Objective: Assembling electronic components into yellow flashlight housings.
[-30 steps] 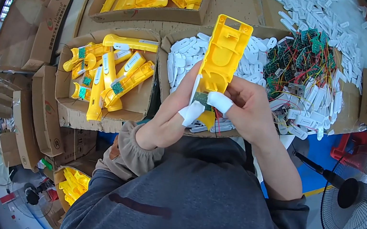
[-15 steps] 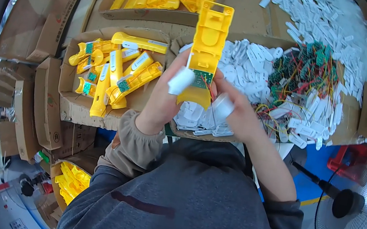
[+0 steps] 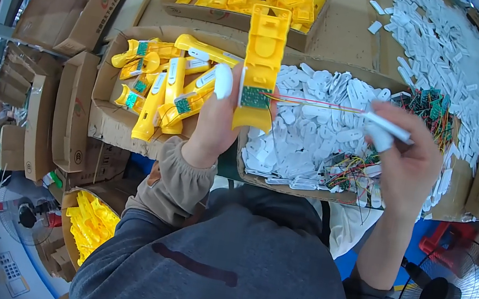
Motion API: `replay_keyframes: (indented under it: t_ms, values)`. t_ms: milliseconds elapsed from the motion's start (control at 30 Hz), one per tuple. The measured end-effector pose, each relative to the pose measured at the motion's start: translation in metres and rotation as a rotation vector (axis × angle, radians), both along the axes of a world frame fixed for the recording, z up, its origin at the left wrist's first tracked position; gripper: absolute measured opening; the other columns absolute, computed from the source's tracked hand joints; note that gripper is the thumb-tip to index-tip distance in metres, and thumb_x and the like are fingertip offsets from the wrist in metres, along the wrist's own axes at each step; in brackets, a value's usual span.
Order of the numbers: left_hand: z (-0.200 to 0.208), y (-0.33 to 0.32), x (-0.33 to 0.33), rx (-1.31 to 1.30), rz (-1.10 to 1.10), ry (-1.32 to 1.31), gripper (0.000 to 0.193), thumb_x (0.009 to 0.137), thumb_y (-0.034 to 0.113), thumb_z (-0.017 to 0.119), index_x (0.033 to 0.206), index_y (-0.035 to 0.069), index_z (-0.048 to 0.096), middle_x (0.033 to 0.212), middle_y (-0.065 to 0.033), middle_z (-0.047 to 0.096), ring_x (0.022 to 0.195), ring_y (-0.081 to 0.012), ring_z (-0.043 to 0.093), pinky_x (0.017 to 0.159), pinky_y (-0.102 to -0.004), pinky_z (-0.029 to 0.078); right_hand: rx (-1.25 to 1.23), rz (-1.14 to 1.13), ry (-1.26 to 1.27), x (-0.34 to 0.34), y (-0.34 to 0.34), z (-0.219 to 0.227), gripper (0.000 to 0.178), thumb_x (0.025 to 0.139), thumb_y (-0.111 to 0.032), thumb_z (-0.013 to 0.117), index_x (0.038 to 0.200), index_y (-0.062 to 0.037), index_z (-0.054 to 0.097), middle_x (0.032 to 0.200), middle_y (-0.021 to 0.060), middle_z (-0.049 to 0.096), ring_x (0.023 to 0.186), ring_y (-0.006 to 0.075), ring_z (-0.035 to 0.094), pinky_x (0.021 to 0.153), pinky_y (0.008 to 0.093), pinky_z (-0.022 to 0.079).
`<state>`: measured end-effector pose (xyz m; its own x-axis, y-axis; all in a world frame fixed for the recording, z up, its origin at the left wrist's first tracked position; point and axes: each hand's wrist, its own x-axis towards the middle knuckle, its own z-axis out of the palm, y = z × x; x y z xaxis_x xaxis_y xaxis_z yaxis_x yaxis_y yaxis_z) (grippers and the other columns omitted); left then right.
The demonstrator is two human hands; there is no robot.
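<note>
Upright in front of me, a yellow plastic housing half (image 3: 264, 52) is gripped by my left hand (image 3: 216, 117), whose thumb wears a white cover. A green circuit board (image 3: 255, 97) sits in the lower part of the housing. From the board, red and yellow wires (image 3: 323, 104) stretch right to a flat white plastic piece (image 3: 388, 126), pinched in the fingers of my right hand (image 3: 409, 159). White covering also shows on a right fingertip. Beneath the wires lies a cardboard tray (image 3: 283, 188) heaped with loose white plastic parts (image 3: 306, 129).
A left-hand box (image 3: 105, 127) holds yellow housings (image 3: 159, 98) with boards. Farther back, another box (image 3: 180, 10) carries yellow shells. Wired green boards (image 3: 427, 108) and scattered white pieces (image 3: 456, 65) lie right. A black fan (image 3: 441, 297) stands at lower right.
My right hand has moved away to the right with the white piece, drawing the wires out straight. The left hand still holds the housing, now slightly lower and left.
</note>
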<state>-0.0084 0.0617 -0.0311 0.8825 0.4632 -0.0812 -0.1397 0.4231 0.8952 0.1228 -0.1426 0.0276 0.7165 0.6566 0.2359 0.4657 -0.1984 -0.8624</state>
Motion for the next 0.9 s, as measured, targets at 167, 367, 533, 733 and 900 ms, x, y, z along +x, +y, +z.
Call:
replay_keyframes:
  t_ms: [167, 367, 533, 733, 900]
  values:
    - [-0.001, -0.021, -0.001, 0.431, -0.1, 0.156, 0.028, 0.085, 0.012, 0.06, 0.111, 0.004, 0.05, 0.087, 0.0003, 0.057, 0.076, -0.0073, 0.054, 0.066, -0.0218, 0.044, 0.706, 0.211, 0.997, 0.004, 0.019, -0.015, 0.025, 0.088, -0.008, 0.053, 0.112, 0.0006, 0.052, 0.083, 0.0088, 0.061, 0.054, 0.0062, 0.052, 0.042, 0.0167, 0.034]
    - [-0.005, -0.039, 0.0, 0.636, -0.078, 0.162, 0.035, 0.074, 0.003, 0.065, 0.107, 0.003, 0.051, 0.082, -0.0026, 0.06, 0.072, -0.0111, 0.059, 0.064, -0.025, 0.046, 0.495, 0.149, 1.007, -0.004, 0.049, -0.031, 0.019, 0.088, -0.009, 0.053, 0.107, -0.0062, 0.049, 0.069, 0.0054, 0.058, 0.044, 0.0049, 0.043, 0.04, 0.0174, 0.03]
    - [-0.009, -0.039, -0.004, 0.981, -0.103, 0.353, 0.05, 0.065, 0.001, 0.06, 0.112, 0.005, 0.046, 0.08, -0.0223, 0.059, 0.078, -0.0403, 0.06, 0.065, -0.0408, 0.047, 0.612, 0.07, 1.145, 0.003, 0.052, -0.051, 0.009, 0.09, -0.011, 0.053, 0.098, -0.0078, 0.051, 0.071, 0.0039, 0.058, 0.049, 0.0062, 0.046, 0.044, 0.0196, 0.035]
    - [-0.006, -0.04, -0.02, 0.961, -0.217, 0.362, 0.049, 0.067, 0.005, 0.061, 0.113, 0.003, 0.044, 0.082, -0.0246, 0.059, 0.079, -0.0433, 0.057, 0.066, -0.0441, 0.046, 0.235, 0.063, 0.755, -0.005, 0.039, -0.045, 0.017, 0.084, -0.008, 0.06, 0.099, -0.0045, 0.052, 0.075, 0.0042, 0.062, 0.055, 0.0106, 0.055, 0.048, 0.0256, 0.043]
    - [-0.005, -0.044, -0.019, 0.912, -0.263, 0.407, 0.044, 0.071, 0.011, 0.069, 0.108, 0.001, 0.047, 0.08, -0.0156, 0.059, 0.074, -0.0264, 0.062, 0.067, -0.0308, 0.046, -0.141, -0.223, -0.104, 0.006, 0.036, -0.049, 0.037, 0.082, -0.012, 0.062, 0.115, -0.0001, 0.051, 0.081, 0.008, 0.065, 0.062, 0.0158, 0.061, 0.06, 0.025, 0.05]
